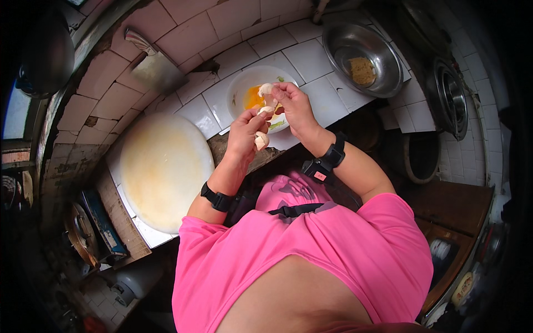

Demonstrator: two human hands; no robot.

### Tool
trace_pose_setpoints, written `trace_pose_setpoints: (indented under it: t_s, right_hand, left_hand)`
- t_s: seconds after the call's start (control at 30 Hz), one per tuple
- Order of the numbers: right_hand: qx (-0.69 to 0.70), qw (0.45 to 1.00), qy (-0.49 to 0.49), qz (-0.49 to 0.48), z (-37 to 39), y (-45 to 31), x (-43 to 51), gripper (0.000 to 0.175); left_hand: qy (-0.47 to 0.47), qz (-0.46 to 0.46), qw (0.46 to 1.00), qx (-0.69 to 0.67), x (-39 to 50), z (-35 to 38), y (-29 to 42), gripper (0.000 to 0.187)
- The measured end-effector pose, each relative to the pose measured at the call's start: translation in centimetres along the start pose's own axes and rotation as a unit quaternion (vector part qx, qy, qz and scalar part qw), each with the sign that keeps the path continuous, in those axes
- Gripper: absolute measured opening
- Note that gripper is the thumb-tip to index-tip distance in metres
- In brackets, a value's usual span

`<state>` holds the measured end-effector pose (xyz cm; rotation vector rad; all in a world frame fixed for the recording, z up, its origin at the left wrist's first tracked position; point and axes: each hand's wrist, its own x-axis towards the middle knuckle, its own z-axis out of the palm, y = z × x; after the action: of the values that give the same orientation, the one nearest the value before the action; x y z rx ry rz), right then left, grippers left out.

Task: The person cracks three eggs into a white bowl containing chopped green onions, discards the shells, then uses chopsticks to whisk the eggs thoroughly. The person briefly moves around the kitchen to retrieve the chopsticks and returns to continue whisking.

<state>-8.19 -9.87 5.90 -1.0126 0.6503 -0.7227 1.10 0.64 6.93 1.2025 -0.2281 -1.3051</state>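
Above a white bowl with a leaf pattern, both of my hands hold pieces of cracked eggshell. Orange-yellow egg yolk lies in the bowl, partly hidden by the shells and fingers. My left hand grips eggshell pieces, with one piece at the fingertips and another lower against the palm. Pinched in my right hand is a broken eggshell, close to the shell at my left fingertips. A clear strand, apparently egg white, hangs between the shells.
A round, stained cutting board lies on the tiled counter at left. A cleaver leans by the wall. Right of the bowl stands a metal basin holding a brown clump. Stacked metal basins are at far right.
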Motion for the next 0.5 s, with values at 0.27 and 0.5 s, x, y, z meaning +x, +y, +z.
trace_pose_setpoints:
  t_s: [0.27,0.5]
  right_hand:
    - [-0.254,0.952,0.034,-0.168,-0.3,-0.1,0.5,0.023]
    - [-0.462,0.844,0.051,-0.268,-1.5,-2.0,1.0,0.022]
  left_hand:
    - [-0.108,-0.095,0.974,-0.174,0.6,0.1,-1.5,0.023]
    - [-0.171,-0.181,0.922,-0.296,1.3,0.8,-2.5,0.023]
